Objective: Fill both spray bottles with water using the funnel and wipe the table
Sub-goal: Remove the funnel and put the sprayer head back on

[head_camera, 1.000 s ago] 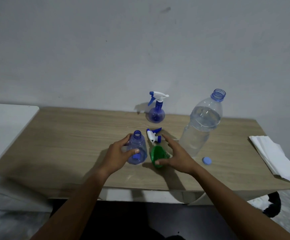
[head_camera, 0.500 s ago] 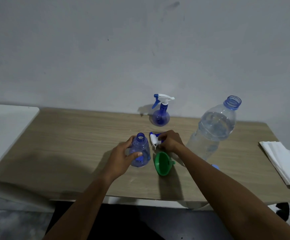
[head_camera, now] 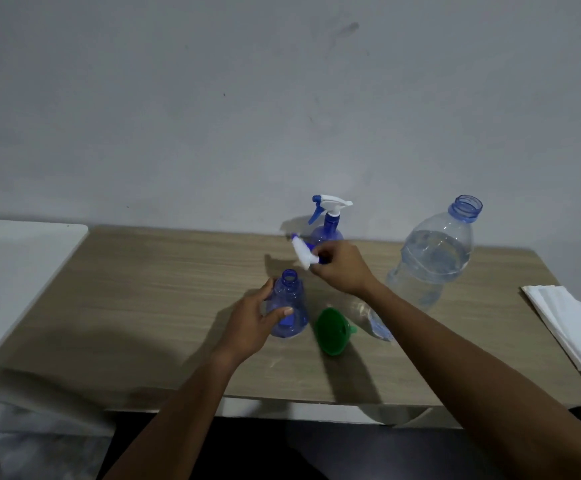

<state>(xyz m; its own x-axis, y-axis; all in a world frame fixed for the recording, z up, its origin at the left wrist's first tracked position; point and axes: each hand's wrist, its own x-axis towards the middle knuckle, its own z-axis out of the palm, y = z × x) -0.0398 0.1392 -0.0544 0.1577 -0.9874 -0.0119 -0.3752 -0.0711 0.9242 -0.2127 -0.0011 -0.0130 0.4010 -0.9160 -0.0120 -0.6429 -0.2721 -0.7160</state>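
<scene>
where the left hand is sitting: it is curling its fingers and thumb round the body of the small translucent blue plastic spray bottle, gripping it.
held bottle: it is standing upright on the light wooden table, near the front middle, with its neck uncovered; whether it is holding water i cannot tell.
right hand: it is pinching the white and blue plastic trigger spray head in curled fingers, holding it in the air above and behind the open neck, apart from it.
green plastic funnel: it is lying on its side on the table just right of the held bottle.
second blue spray bottle: it is standing at the back by the wall, wearing its trigger head, partly hidden by the right hand.
large clear plastic water bottle: it is standing uncapped and partly filled, right of the right hand.
folded white paper napkins: they are lying at the table's right end.
</scene>
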